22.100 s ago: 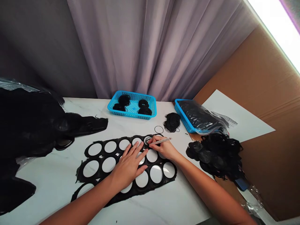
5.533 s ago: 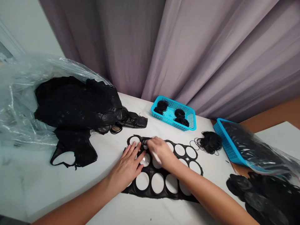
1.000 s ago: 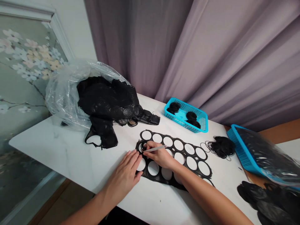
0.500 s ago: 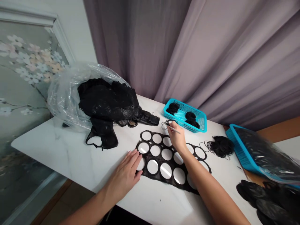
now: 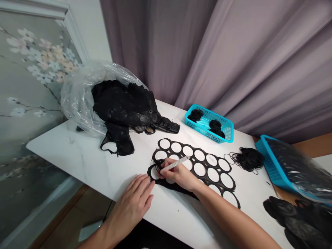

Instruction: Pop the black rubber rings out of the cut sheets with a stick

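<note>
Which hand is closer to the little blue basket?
Right. The right hand, holding a white tool, is on the black sheet, below and left of the blue basket. The left hand is farther away, near the table's edge.

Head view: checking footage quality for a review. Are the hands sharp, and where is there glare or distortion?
In the head view, the left hand and right hand look fairly sharp; the plastic bag shows glare; the white table looks tilted and wide-angle distorted.
</note>
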Tool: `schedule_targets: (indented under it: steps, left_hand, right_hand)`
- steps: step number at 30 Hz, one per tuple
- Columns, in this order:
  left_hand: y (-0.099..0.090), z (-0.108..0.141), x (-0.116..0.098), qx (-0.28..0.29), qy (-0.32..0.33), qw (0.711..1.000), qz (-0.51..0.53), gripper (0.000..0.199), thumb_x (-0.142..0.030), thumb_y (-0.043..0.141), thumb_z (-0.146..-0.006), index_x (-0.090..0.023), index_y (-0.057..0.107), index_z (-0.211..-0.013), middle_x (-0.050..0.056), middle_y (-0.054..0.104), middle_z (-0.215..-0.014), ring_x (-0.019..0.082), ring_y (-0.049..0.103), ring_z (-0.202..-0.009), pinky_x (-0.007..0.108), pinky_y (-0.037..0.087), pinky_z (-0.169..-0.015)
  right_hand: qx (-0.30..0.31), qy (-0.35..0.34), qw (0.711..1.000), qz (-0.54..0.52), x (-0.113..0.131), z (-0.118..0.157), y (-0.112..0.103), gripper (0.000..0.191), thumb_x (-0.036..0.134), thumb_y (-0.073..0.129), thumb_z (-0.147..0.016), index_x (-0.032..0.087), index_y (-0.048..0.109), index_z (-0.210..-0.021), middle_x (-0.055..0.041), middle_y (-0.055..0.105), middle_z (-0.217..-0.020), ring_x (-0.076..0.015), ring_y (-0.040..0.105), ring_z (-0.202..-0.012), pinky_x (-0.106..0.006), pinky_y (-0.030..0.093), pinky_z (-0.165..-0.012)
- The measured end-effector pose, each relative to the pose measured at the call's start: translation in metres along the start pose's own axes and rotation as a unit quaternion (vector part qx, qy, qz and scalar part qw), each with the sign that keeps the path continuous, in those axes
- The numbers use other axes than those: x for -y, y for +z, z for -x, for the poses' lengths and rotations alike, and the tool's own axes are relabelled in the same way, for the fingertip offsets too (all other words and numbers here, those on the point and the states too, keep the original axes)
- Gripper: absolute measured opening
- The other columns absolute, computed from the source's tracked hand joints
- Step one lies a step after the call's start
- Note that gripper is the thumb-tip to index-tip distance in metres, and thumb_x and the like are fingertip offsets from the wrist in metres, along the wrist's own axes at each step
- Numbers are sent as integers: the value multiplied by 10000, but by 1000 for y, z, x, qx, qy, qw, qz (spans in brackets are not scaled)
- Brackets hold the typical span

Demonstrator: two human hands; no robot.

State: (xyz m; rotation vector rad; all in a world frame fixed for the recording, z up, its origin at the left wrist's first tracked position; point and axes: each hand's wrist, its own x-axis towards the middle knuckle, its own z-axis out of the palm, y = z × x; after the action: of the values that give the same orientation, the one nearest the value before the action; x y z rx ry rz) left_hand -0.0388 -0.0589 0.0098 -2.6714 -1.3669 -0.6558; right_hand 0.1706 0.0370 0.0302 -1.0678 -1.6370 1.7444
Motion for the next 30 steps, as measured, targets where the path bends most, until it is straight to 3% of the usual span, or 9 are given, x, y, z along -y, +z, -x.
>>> schedule_targets:
  steps: [3,7,20,23,26,28,30]
  left_hand:
    - [3,4,0,6,-7,1000,6,321,-177,480,-965,-150,603,-1260,125,626,-1278,284,581,-1214,472,486,-1041]
    - [4,4,1,10,-4,1000,3,337,-160,486,-958,-152,595,-1277,126,613,-1306,296,562,-1244,485,484,-1047]
    - [4,5,2,19,-3,1000,22,359,-145,461,-963,-149,580,-1301,130,607,-1322,295,555,-1262,485,490,-1054]
    - [4,4,2,20,7,1000,22,331,-144,458,-965,-129,598,-1264,140,621,-1298,290,559,-1260,476,480,-1069]
    - [6,4,3,17,10,999,29,323,-135,450,-965,-131,607,-1247,133,641,-1265,285,556,-1266,471,460,-1090]
    - [7,5,3,12,7,1000,27,341,-135,442,-966,-143,597,-1270,126,642,-1269,283,562,-1260,470,464,-1085]
    - [8,5,5,9,7,1000,24,359,-133,434,-967,-153,585,-1292,120,632,-1291,281,567,-1253,473,474,-1073]
  right_hand:
    - [3,-26,996,80,0,6,7,272,305,622,-850,218,408,-705,32,492,-681,-121,425,-614,-250,332,-543]
    - [-21,-62,984,167,0,9,14,260,236,622,-840,213,410,-691,22,483,-733,-136,427,-685,-266,337,-608]
    - [-21,-85,968,235,-1,9,19,284,131,627,-824,210,395,-680,27,491,-731,-128,453,-666,-250,339,-601]
    - [7,-139,942,305,-1,15,27,237,124,559,-866,217,398,-719,-6,513,-800,-158,477,-732,-272,382,-650]
    - [43,-215,892,395,2,12,22,179,103,465,-895,218,434,-761,-54,552,-866,-200,473,-795,-325,411,-738]
    - [-30,-228,873,431,5,4,3,166,108,436,-896,220,449,-775,-65,555,-845,-220,463,-795,-353,403,-757]
    - [-192,-196,861,428,5,-5,-27,149,150,434,-898,226,441,-770,-59,537,-803,-229,460,-778,-355,385,-727]
